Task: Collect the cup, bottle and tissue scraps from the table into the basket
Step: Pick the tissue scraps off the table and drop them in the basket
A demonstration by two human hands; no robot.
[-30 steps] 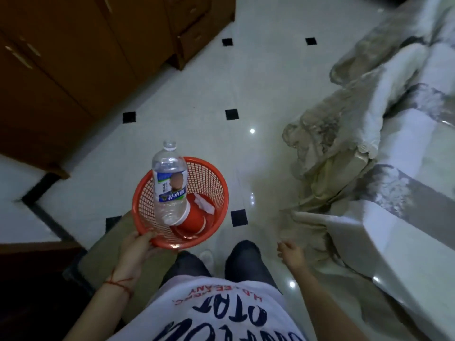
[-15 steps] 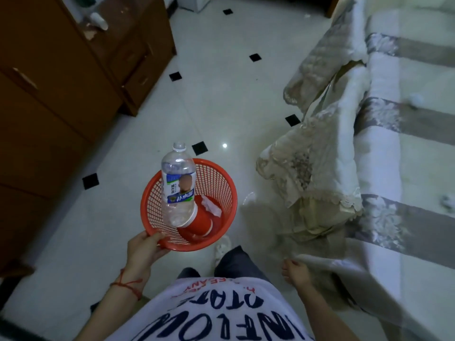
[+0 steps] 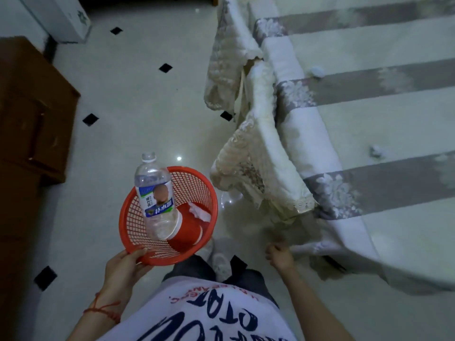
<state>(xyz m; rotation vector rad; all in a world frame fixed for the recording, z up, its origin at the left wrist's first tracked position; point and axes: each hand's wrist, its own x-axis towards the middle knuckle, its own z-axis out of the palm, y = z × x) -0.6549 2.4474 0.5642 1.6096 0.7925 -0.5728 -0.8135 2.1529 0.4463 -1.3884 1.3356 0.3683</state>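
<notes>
My left hand point(image 3: 124, 265) grips the near rim of a round red mesh basket point(image 3: 194, 185), held above the floor. Inside, a clear plastic bottle point(image 3: 155, 193) with a blue-and-white label stands with its base tucked into a red paper cup point(image 3: 186, 233) that lies on its side. A white tissue scrap point(image 3: 200, 212) rests against the basket's right wall. Two more crumpled tissue scraps point(image 3: 317, 71) point(image 3: 376, 151) lie on the striped cloth to the right. My right hand point(image 3: 279, 254) hangs loosely curled and holds nothing, right of the basket.
A surface covered in a grey-and-white striped cloth point(image 3: 369, 107) fills the right side, with lace-edged covers point(image 3: 248, 156) draped over its edge. A brown wooden cabinet point(image 3: 29, 124) stands at the left, a white appliance point(image 3: 61, 18) at the top left. Tiled floor point(image 3: 147, 107) runs between.
The view has swung right, bringing the striped cloth and its tissue scraps into sight. The basket stays in my left hand with the same contents. My right hand remains low and holds nothing.
</notes>
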